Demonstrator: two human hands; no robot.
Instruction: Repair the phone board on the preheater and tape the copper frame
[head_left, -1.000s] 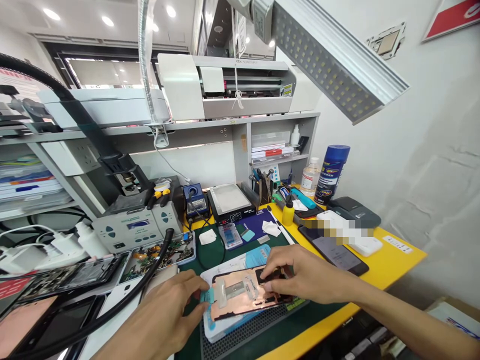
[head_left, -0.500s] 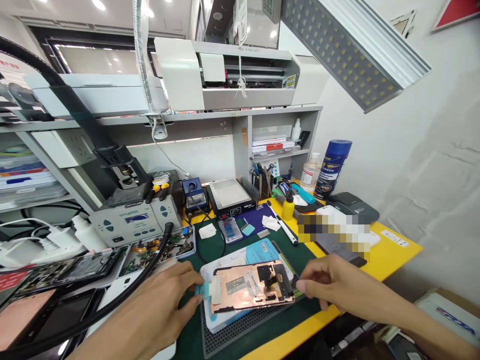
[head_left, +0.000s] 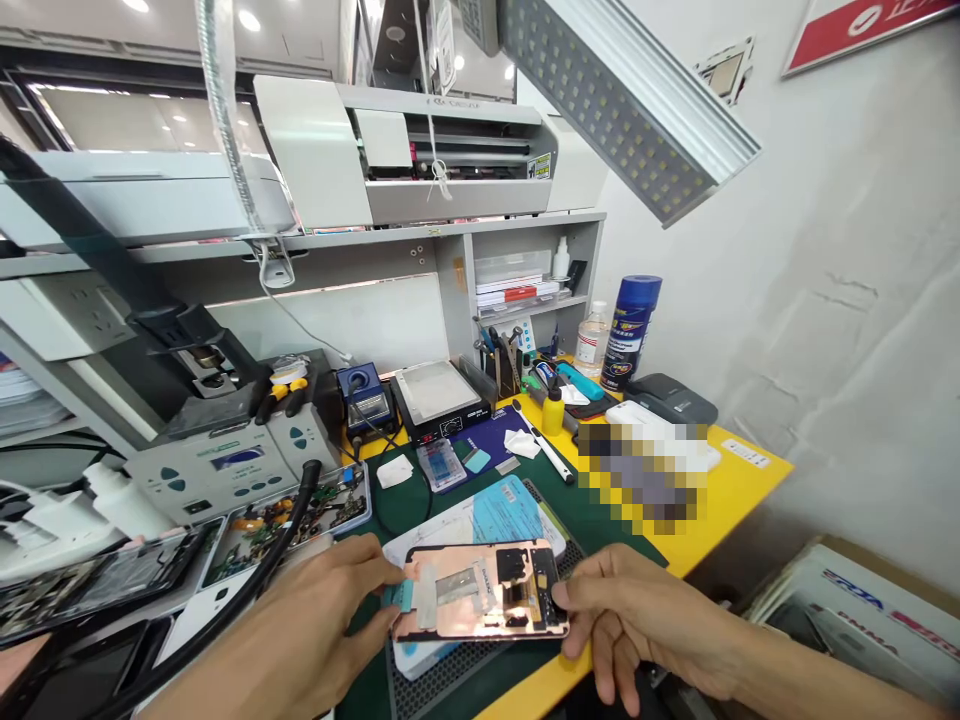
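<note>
A phone screen (head_left: 469,592) with a copper-coloured back faces up over a white and blue box (head_left: 487,517). At its left end my left hand (head_left: 322,610) pinches a teal tab (head_left: 399,596) between thumb and fingers. My right hand (head_left: 626,620) grips the dark right edge, with the thumb on top and the fingers curled below. A flex cable (head_left: 517,594) and black patches lie near that right end. Under the box is a black perforated mat (head_left: 439,682). Whether the screen still touches the box I cannot tell.
On the left are a parts tray (head_left: 281,530), a black hose (head_left: 255,585) and a rework station (head_left: 232,460). Behind the box lie a white brush (head_left: 547,448) and a yellow bottle (head_left: 553,412). A lamp (head_left: 622,110) hangs overhead.
My right hand has closed on the screen's right edge, where it was beside it before. The screen has shifted slightly towards me on the box. The view has turned right.
</note>
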